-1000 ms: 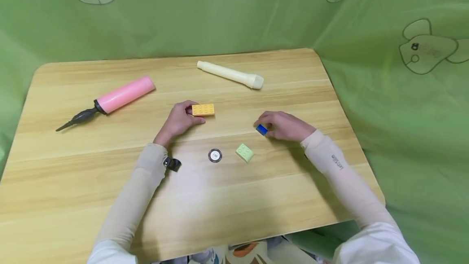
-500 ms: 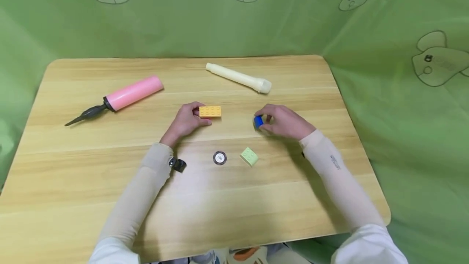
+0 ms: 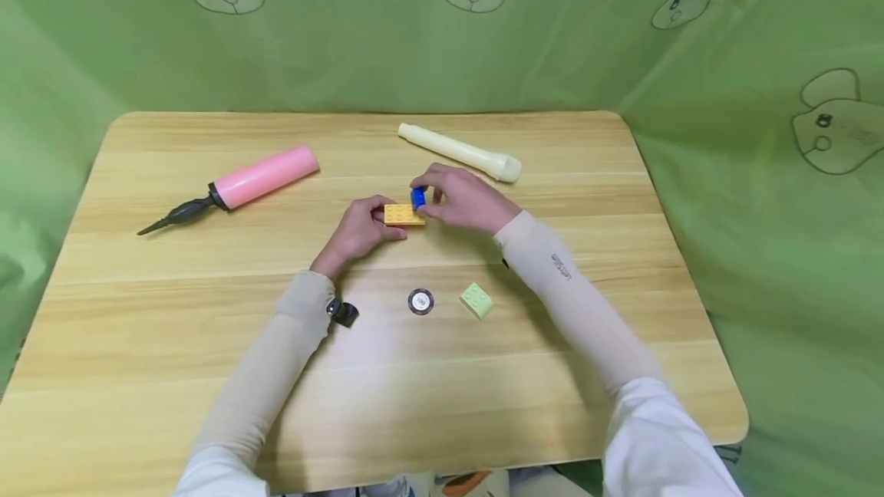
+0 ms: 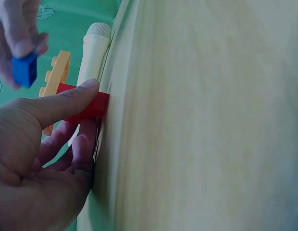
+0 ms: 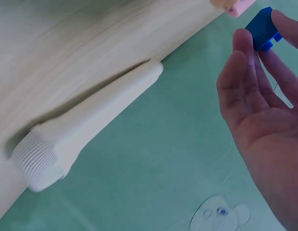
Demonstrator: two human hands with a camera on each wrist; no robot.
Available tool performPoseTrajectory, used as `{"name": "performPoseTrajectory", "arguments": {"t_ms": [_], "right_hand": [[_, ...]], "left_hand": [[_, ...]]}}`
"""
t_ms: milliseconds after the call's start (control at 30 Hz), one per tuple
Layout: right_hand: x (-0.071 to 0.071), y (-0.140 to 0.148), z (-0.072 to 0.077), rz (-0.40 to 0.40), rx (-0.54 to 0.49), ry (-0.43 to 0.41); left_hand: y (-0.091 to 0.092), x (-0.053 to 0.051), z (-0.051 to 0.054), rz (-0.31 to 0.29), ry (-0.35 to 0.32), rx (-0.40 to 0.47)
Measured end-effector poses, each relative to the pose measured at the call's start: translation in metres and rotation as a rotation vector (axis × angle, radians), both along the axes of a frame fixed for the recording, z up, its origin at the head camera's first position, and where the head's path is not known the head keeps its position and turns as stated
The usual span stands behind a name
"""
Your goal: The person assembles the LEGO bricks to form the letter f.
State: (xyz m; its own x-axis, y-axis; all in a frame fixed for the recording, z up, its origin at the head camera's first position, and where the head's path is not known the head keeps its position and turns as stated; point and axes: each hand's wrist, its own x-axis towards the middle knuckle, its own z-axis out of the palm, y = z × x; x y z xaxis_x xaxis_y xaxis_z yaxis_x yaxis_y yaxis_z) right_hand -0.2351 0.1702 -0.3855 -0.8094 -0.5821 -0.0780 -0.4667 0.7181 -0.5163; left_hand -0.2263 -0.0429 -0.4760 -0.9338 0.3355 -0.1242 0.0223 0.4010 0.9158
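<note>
"Three bricks are between your two grips; where do you have the blue brick [image 3: 418, 198]?"

"You hold it just above the right end of the yellow brick [image 3: 398, 214], whose studs face up. Your left wrist view shows a gap, so the two are apart."

"And your right grip [image 3: 463, 196]?"

"It is clamped on the blue brick, thumb and fingertips pinching it. Your right wrist view shows you its studs."

"Your left grip [image 3: 356, 232]?"

"Clamped too, on the red brick [image 4: 97, 107] stacked under the yellow brick. Your thumb lies along one side, fingers on the other. Whether the red brick touches the surface [image 3: 394, 405], you cannot tell from these views."

"What lies nearer you?"

"You have a round chip [image 3: 420, 301], dark-rimmed with a white middle, and right of it, apart, a light green brick [image 3: 476, 301], studs showing."

"And farther out?"

"Beyond your right grip, a cream microphone [image 3: 459, 152] lies aslant near the far edge, its head toward your right. Well off to your left rests a pink pump [image 3: 265, 176], its black nozzle pointing away leftward. Past the surface, you face green cloth [image 3: 587, 52] printed with cartoon animal heads."
</note>
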Motion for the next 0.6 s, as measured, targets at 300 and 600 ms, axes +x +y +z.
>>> {"name": "performPoseTrajectory", "arguments": {"t_ms": [300, 600], "right_hand": [[-0.001, -0.021, -0.008, 0.056, 0.062, -0.003], [0.002, -0.020, -0.008, 0.042, 0.131, 0.014]], "left_hand": [[0.005, 0.001, 0.000, -0.015, 0.018, 0.019], [0.008, -0.002, -0.001, -0.023, 0.019, 0.014]]}}
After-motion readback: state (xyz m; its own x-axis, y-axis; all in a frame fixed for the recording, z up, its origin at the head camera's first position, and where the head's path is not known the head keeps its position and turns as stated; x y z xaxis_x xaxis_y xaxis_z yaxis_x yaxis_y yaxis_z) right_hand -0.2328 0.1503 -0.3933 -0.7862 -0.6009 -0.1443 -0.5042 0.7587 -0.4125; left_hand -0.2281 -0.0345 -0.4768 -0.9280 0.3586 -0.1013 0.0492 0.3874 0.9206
